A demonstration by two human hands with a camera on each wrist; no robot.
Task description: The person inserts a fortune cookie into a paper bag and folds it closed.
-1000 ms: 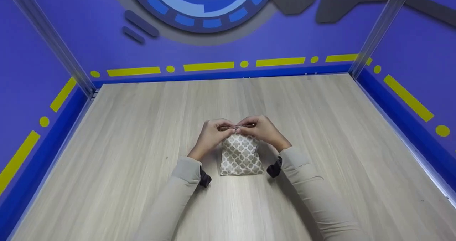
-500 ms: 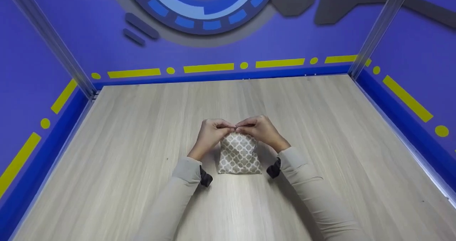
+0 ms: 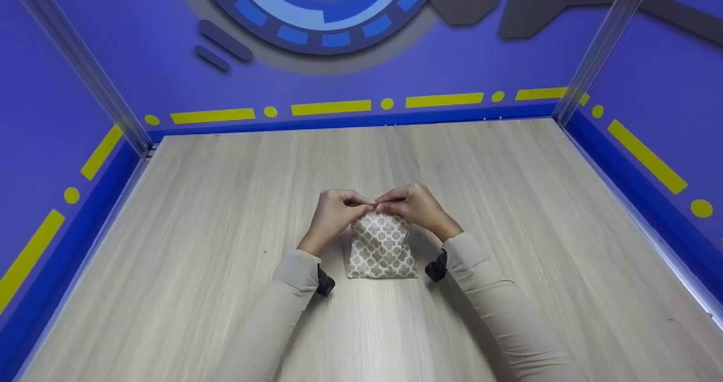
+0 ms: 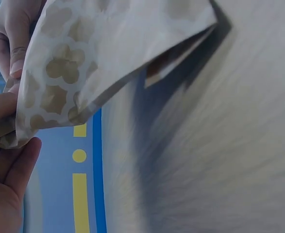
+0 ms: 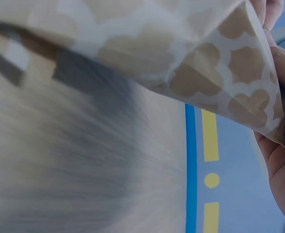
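A small paper bag (image 3: 383,249), white with a beige quatrefoil pattern, stands at the middle of the table. Its top edge is pinched between thumb and fingers of both hands, whose fingertips nearly meet at the centre. My left hand (image 3: 337,212) grips the left part of that edge, and my right hand (image 3: 421,208) the right part. From the left wrist, the bag (image 4: 64,63) shows a folded-over top corner between the left hand's (image 4: 6,189) thumb and fingers. In the right wrist view the right hand (image 5: 283,170) holds the opposite corner of the bag (image 5: 195,73).
The wood-grain table (image 3: 226,201) is bounded by a blue back wall (image 3: 361,82) with yellow marks and by side walls on the left and right. A black wrist strap (image 3: 325,283) sits at the left cuff, and another strap (image 3: 436,266) at the right.
Both hands stay at the bag's top edge; their fingers have closed more flatly over it. The bag's lower end shifted slightly away, then back toward the person.
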